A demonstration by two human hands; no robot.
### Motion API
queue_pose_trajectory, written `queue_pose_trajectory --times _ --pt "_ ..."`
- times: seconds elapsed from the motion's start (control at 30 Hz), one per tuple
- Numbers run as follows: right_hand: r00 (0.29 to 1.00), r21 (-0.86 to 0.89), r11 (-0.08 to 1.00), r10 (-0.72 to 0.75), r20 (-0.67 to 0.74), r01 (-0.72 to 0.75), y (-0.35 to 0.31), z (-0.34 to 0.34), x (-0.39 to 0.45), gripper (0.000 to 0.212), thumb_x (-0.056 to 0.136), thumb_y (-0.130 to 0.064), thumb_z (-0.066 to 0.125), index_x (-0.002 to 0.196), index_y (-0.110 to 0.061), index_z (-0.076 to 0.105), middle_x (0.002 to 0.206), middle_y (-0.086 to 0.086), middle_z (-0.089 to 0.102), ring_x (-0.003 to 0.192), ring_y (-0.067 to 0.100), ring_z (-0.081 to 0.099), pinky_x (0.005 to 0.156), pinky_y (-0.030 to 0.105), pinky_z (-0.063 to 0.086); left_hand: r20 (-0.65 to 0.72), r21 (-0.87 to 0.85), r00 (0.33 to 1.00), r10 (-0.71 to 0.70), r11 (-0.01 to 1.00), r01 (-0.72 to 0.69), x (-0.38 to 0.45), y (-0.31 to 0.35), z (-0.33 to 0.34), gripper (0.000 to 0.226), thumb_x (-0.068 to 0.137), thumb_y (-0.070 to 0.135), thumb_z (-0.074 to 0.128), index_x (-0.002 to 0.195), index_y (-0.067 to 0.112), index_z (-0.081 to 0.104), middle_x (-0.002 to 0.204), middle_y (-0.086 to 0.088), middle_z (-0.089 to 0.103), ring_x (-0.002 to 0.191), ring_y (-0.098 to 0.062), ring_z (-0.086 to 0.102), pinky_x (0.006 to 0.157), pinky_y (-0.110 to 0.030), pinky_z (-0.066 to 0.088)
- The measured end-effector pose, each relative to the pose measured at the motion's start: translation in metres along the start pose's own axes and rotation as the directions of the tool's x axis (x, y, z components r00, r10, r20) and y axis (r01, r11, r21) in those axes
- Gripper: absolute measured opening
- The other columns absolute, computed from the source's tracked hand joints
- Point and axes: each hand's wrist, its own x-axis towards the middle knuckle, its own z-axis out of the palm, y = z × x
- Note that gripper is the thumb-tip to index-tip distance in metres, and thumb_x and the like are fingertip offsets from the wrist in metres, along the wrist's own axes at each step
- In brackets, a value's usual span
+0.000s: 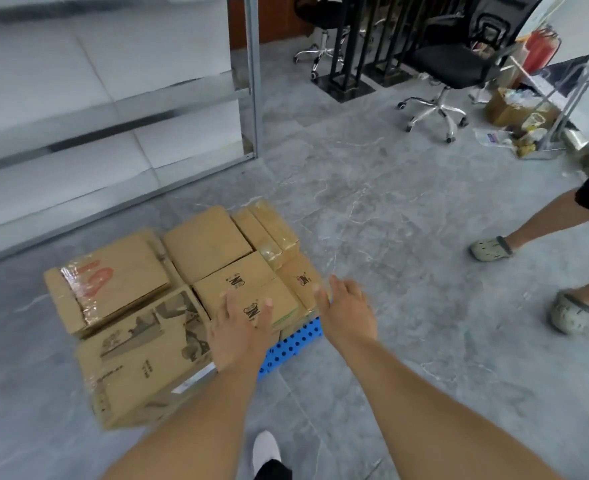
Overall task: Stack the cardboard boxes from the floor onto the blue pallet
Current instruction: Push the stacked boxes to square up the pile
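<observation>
Several cardboard boxes sit packed together on the blue pallet (301, 337), of which only a perforated corner shows at the front right. My left hand (241, 330) lies flat with fingers spread on a small box with a black logo (269, 299). My right hand (346, 311) is open beside the stack's right edge, fingertips near a small logo box (301, 278). A large printed box (140, 362) overhangs the front left, and a taped box with red marking (113, 282) lies behind it. Plain boxes (206, 242) fill the back.
A glass partition with a metal frame (253, 77) stands behind the pallet. Office chairs (438, 67) and clutter with a cardboard carton (504, 105) stand far right. Another person's legs in clogs (494, 247) stand on the grey marble floor at right. My white shoe (265, 448) is below.
</observation>
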Motion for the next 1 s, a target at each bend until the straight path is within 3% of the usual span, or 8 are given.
queue_pose_trajectory --times 0.3,0.47,0.63,0.8,1.0 --pt "0.959 -0.036 0.973 -0.218 0.180 0.228 0.007 0.020 0.047 0.062 0.095 -0.053 0.022 0.147 -0.018 0.019 0.150 0.010 0.025 0.135 0.027 0.029 0.106 0.042 0.029 -0.091 -0.145 0.964 -0.248 0.961 0.234 -0.005 -0.022 0.021 0.077 0.087 0.051 0.051 0.148 0.025 0.012 0.150 -0.003 0.030 0.137 -0.024 0.028 0.108 -0.044 0.030" --pt "0.902 -0.057 0.938 -0.310 0.301 0.342 0.031 0.039 0.072 0.065 0.095 -0.053 0.023 0.148 -0.016 0.016 0.153 0.008 0.021 0.138 0.028 0.023 0.108 0.045 0.029 -0.157 -0.252 0.890 -0.427 0.889 0.382 -0.025 -0.027 0.051 0.071 0.085 0.046 0.057 0.145 0.026 0.023 0.145 -0.001 0.038 0.131 -0.025 0.037 0.100 -0.049 0.040" --pt "0.862 -0.071 0.918 -0.337 0.379 0.390 0.064 0.072 0.085 0.063 0.095 -0.052 0.028 0.146 -0.016 0.021 0.148 0.007 0.029 0.134 0.026 0.029 0.102 0.043 0.034 -0.165 -0.308 0.815 -0.556 0.814 0.493 -0.044 -0.042 0.096 0.069 0.088 0.038 0.058 0.146 0.025 0.022 0.148 -0.003 0.036 0.132 -0.026 0.038 0.098 -0.048 0.040" --pt "0.850 -0.053 0.916 -0.345 0.398 0.397 0.089 0.124 0.088 0.054 0.095 -0.050 0.033 0.139 -0.019 0.031 0.138 0.005 0.038 0.124 0.023 0.038 0.092 0.039 0.041 -0.122 -0.306 0.768 -0.629 0.760 0.574 -0.054 -0.077 0.145 0.069 0.088 0.045 0.054 0.146 0.027 0.021 0.150 -0.001 0.033 0.135 -0.025 0.034 0.100 -0.050 0.039" --pt "0.830 -0.038 0.905 -0.370 0.416 0.423 0.114 0.229 0.109 0.055 0.096 -0.046 0.036 0.139 -0.013 0.033 0.139 0.005 0.039 0.126 0.022 0.039 0.095 0.036 0.040 -0.116 -0.396 0.752 -0.649 0.725 0.564 -0.024 -0.146 0.226 0.072 0.088 0.044 0.055 0.147 0.027 0.019 0.148 -0.002 0.035 0.134 -0.023 0.035 0.101 -0.045 0.039"
